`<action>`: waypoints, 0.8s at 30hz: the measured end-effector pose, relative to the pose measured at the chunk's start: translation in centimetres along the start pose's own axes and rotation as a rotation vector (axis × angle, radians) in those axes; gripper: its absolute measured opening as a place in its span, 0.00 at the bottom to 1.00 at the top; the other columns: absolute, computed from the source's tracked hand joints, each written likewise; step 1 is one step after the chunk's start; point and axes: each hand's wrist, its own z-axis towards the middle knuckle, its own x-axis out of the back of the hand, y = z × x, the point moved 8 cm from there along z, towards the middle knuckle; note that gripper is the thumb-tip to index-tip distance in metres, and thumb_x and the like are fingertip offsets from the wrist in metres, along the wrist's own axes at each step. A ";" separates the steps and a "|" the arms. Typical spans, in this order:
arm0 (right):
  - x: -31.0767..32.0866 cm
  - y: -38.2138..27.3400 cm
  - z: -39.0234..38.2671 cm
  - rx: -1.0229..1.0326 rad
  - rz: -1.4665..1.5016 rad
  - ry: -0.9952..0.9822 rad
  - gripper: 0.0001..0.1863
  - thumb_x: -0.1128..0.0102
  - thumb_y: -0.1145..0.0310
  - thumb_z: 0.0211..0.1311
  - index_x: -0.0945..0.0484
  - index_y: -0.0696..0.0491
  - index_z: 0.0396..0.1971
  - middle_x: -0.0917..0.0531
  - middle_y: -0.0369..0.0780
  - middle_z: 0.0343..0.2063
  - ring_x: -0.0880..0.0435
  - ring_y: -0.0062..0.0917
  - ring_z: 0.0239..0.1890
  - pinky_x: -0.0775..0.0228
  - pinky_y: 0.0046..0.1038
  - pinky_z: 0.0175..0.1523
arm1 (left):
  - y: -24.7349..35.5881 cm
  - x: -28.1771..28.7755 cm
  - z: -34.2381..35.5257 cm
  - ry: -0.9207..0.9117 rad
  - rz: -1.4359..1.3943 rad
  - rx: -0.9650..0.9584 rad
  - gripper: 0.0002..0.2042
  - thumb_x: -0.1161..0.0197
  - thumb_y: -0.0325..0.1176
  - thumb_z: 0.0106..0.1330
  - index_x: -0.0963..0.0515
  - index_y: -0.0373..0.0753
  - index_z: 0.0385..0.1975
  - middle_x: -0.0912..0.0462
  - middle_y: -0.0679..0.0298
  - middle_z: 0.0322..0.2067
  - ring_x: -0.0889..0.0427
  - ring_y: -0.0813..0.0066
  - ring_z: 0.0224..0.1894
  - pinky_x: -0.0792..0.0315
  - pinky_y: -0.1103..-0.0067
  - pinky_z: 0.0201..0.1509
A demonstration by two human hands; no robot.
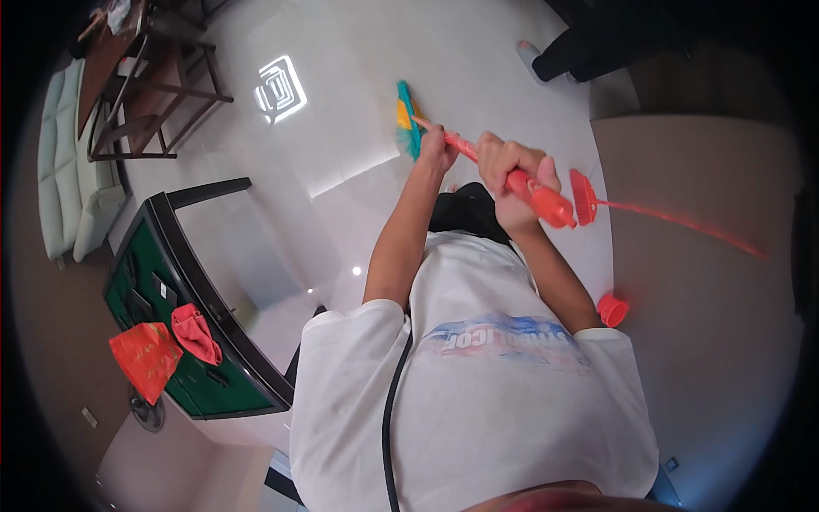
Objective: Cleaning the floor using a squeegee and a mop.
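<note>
My left hand [437, 149] grips the red shaft of a long-handled cleaning tool [465, 149], whose teal and yellow head [403, 118] rests on the pale floor [341, 102]. Higher up the shaft, toward its grip end, my right hand [510, 171] is wrapped round it. Just right of that hand, a second red broom [584, 200] has its bristle head raised, with its thin pole running right along the wall [708, 162]. A small red container [614, 309] sits lower on the right, beside my right arm.
Another person's legs and shoe [554, 55] are at the top right. At left stand a green-topped table [213, 388] with a red bag [141, 358] and pink cloth [196, 333], a pale sofa [68, 154], and wooden furniture [153, 85].
</note>
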 end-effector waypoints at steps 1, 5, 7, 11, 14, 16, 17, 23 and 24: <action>0.3 0.6 1.7 -0.003 0.011 -0.016 0.33 0.77 0.43 0.67 0.41 0.54 0.11 0.39 0.34 0.08 0.44 0.22 0.15 0.50 0.24 0.27 | 0.6 -0.6 1.2 -0.027 0.007 0.006 0.04 0.59 0.26 0.65 0.42 0.38 0.28 0.38 0.62 0.21 0.33 0.71 0.22 0.31 0.73 0.26; 2.9 3.4 9.3 -0.053 0.066 0.046 0.32 0.76 0.42 0.67 0.41 0.53 0.13 0.40 0.33 0.07 0.46 0.20 0.14 0.53 0.23 0.24 | 2.5 -4.5 7.0 -0.075 -0.096 0.050 0.02 0.60 0.23 0.62 0.41 0.36 0.28 0.35 0.62 0.23 0.30 0.72 0.23 0.29 0.75 0.23; 5.2 5.3 13.7 -0.083 0.052 0.071 0.32 0.76 0.42 0.67 0.40 0.53 0.13 0.40 0.32 0.07 0.46 0.19 0.13 0.53 0.22 0.24 | 3.1 -7.3 10.1 -0.080 -0.148 0.084 0.01 0.61 0.22 0.62 0.41 0.36 0.29 0.34 0.61 0.24 0.29 0.72 0.23 0.28 0.75 0.23; 12.3 9.4 23.3 -0.084 -0.124 0.191 0.29 0.71 0.45 0.67 0.40 0.52 0.13 0.40 0.31 0.07 0.44 0.15 0.10 0.55 0.19 0.18 | 2.6 -14.2 17.8 -0.118 -0.019 0.187 0.06 0.62 0.27 0.64 0.37 0.34 0.29 0.33 0.63 0.18 0.28 0.72 0.18 0.27 0.77 0.24; -3.8 5.2 30.2 -0.196 0.374 0.192 0.25 0.69 0.52 0.67 0.41 0.50 0.13 0.41 0.31 0.06 0.45 0.14 0.08 0.59 0.19 0.13 | 28.1 2.5 17.1 -0.453 0.111 -0.150 0.10 0.50 0.38 0.66 0.24 0.42 0.34 0.21 0.67 0.27 0.23 0.72 0.28 0.25 0.77 0.34; 10.6 10.8 34.6 -0.247 0.174 0.330 0.23 0.69 0.54 0.67 0.42 0.49 0.12 0.42 0.30 0.06 0.46 0.14 0.07 0.61 0.18 0.12 | 11.5 -13.6 21.8 -0.486 -0.033 -0.038 0.07 0.48 0.34 0.63 0.25 0.40 0.29 0.25 0.66 0.21 0.25 0.74 0.24 0.25 0.79 0.29; 14.2 9.5 36.2 -0.200 0.112 0.310 0.23 0.69 0.56 0.67 0.42 0.49 0.12 0.42 0.30 0.05 0.46 0.14 0.07 0.60 0.18 0.13 | 8.8 -21.4 19.2 -0.239 -0.235 0.412 0.07 0.54 0.28 0.65 0.29 0.33 0.30 0.25 0.63 0.21 0.25 0.74 0.21 0.27 0.81 0.23; 9.0 6.1 37.3 0.012 0.100 -0.051 0.28 0.70 0.55 0.69 0.41 0.53 0.09 0.36 0.35 0.08 0.40 0.22 0.13 0.45 0.24 0.25 | 20.0 -27.5 13.3 -0.152 -0.069 0.132 0.06 0.53 0.29 0.65 0.32 0.33 0.30 0.27 0.63 0.22 0.26 0.74 0.23 0.26 0.80 0.29; 9.7 9.1 35.8 0.123 -0.037 -0.061 0.30 0.71 0.53 0.69 0.40 0.54 0.08 0.35 0.36 0.09 0.40 0.24 0.14 0.44 0.26 0.27 | 20.7 -27.5 12.9 -0.098 -0.024 0.121 0.06 0.53 0.29 0.65 0.33 0.34 0.29 0.28 0.63 0.22 0.28 0.73 0.22 0.27 0.80 0.29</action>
